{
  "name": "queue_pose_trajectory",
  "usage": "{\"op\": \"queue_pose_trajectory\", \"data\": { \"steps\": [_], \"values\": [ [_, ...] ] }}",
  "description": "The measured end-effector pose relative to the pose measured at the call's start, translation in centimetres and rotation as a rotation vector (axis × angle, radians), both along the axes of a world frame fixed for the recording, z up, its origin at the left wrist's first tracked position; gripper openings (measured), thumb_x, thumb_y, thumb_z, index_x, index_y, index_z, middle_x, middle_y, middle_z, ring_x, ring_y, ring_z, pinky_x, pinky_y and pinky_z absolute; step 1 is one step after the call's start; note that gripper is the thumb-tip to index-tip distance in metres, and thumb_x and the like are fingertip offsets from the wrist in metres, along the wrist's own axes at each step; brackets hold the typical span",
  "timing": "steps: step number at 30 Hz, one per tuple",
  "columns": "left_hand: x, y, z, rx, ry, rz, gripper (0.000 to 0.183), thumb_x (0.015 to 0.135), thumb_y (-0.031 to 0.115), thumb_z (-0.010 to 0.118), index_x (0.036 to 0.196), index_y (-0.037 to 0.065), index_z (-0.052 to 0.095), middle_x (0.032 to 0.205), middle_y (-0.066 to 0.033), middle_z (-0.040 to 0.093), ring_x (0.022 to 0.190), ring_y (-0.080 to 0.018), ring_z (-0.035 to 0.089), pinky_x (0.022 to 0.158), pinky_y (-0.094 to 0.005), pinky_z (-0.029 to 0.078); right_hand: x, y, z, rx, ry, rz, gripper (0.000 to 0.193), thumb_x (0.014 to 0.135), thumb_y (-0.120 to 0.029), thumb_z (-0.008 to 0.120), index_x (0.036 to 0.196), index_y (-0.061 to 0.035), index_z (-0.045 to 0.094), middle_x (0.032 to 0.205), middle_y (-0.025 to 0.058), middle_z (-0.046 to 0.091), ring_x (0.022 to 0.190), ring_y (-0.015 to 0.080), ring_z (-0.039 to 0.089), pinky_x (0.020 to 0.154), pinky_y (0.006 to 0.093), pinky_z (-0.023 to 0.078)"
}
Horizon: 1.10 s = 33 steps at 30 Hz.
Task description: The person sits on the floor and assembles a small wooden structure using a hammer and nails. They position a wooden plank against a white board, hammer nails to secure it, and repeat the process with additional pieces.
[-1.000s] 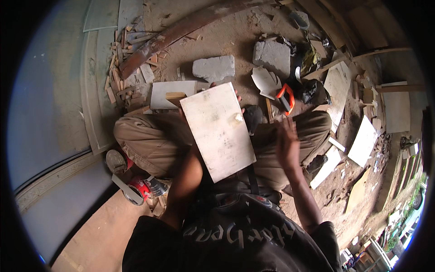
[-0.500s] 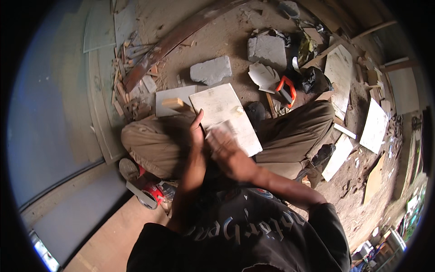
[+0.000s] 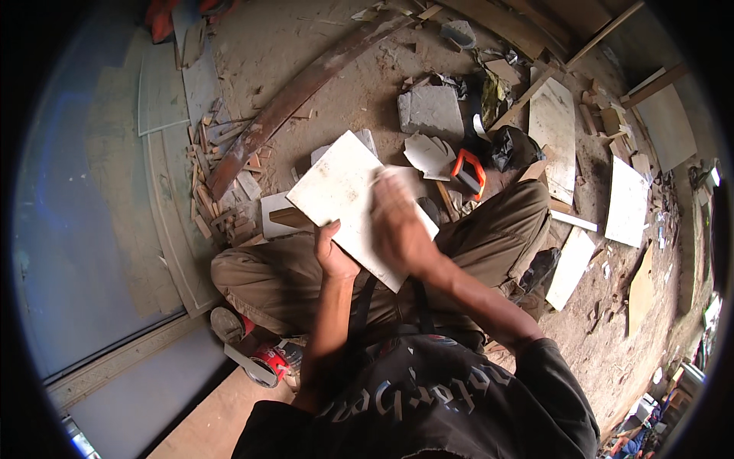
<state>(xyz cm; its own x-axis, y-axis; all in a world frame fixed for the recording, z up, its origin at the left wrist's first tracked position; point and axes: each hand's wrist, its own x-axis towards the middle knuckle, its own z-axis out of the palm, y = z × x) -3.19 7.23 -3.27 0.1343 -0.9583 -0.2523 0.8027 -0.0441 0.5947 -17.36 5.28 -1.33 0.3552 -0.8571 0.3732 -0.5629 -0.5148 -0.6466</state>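
Note:
A pale, smudged rectangular board (image 3: 336, 187) is tilted over my lap. My left hand (image 3: 336, 256) grips its lower left edge, with the thumb on the upper face and the other fingers mostly hidden beneath. My right hand (image 3: 401, 229) lies over the right part of the board, fingers together and blurred by motion. Something pale shows at its fingertips, too smeared to name. Past the board's left corner, a wooden block (image 3: 290, 218) sits on a white panel (image 3: 274, 203).
An orange-handled tool (image 3: 468, 174) lies beyond my right knee, near broken white pieces (image 3: 430, 155) and a concrete block (image 3: 430, 111). Wood scraps (image 3: 205, 195) pile up on the left beside a long brown beam (image 3: 306, 92). A red can (image 3: 267, 363) stands by my left foot.
The board has turned, its far end swinging left. My right hand has slid away from my left hand, up and right across the board. My left hand has shifted lower.

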Motion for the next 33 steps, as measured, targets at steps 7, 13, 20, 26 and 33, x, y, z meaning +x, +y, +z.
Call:
{"op": "queue_pose_trajectory", "data": {
  "steps": [7, 13, 20, 26, 33],
  "values": [
    [0.9, 0.7, 0.7, 0.034, 0.040, -0.028, 0.055, 0.082, 0.018, 0.053, 0.131, -0.004, 0.045, 0.128, -0.0158, 0.055, 0.118, -0.0294, 0.053, 0.101, -0.0406, 0.040, -6.2, -7.9, -1.1, 0.950, 0.082, -0.034, 0.039, 0.098, -0.012, 0.045, 0.132, 0.0065, 0.046, 0.139, 0.0257, 0.045, 0.136, 0.0369, 0.035, 0.115, 0.0392, 0.023],
    [0.2, -0.5, -0.5, 0.093, -0.018, -0.012, 0.063, 0.069, 0.009, 0.047, 0.131, 0.003, 0.047, 0.120, -0.0113, 0.056, 0.112, -0.0262, 0.053, 0.100, -0.0385, 0.041, -3.5, -4.7, 4.4, -0.109, -0.009, -0.004, 0.048, 0.089, 0.002, 0.048, 0.136, 0.0040, 0.043, 0.143, 0.0236, 0.041, 0.138, 0.0343, 0.034, 0.115, 0.0433, 0.022],
    [0.9, 1.1, -0.7, 0.136, -0.057, -0.133, 0.081, 0.061, 0.005, 0.046, 0.142, 0.002, 0.035, 0.137, -0.0146, 0.047, 0.129, -0.0283, 0.044, 0.109, -0.0404, 0.034, -1.9, -4.0, 1.6, 0.222, -0.096, 0.198, 0.058, 0.088, -0.014, 0.053, 0.140, 0.0043, 0.036, 0.145, 0.0265, 0.035, 0.138, 0.0351, 0.032, 0.116, 0.0437, 0.022],
    [0.3, 1.1, 0.1, 0.013, -0.209, -0.155, 0.070, 0.061, 0.004, 0.046, 0.131, -0.001, 0.043, 0.118, -0.0133, 0.057, 0.110, -0.0252, 0.055, 0.097, -0.0353, 0.042, -5.5, -8.6, -5.8, -0.155, 0.175, 0.016, 0.052, 0.091, -0.024, 0.048, 0.134, 0.0058, 0.044, 0.141, 0.0268, 0.041, 0.138, 0.0359, 0.033, 0.114, 0.0404, 0.028],
    [-0.6, 0.4, 1.1, -0.100, -0.554, -0.136, 0.063, 0.069, 0.005, 0.050, 0.132, -0.004, 0.042, 0.118, -0.0096, 0.055, 0.110, -0.0190, 0.051, 0.096, -0.0306, 0.040, -1.1, -4.5, 6.4, -0.165, -0.085, 0.243, 0.050, 0.091, -0.012, 0.050, 0.139, -0.0012, 0.042, 0.142, 0.0194, 0.043, 0.136, 0.0319, 0.037, 0.113, 0.0442, 0.029]
  ]
}}
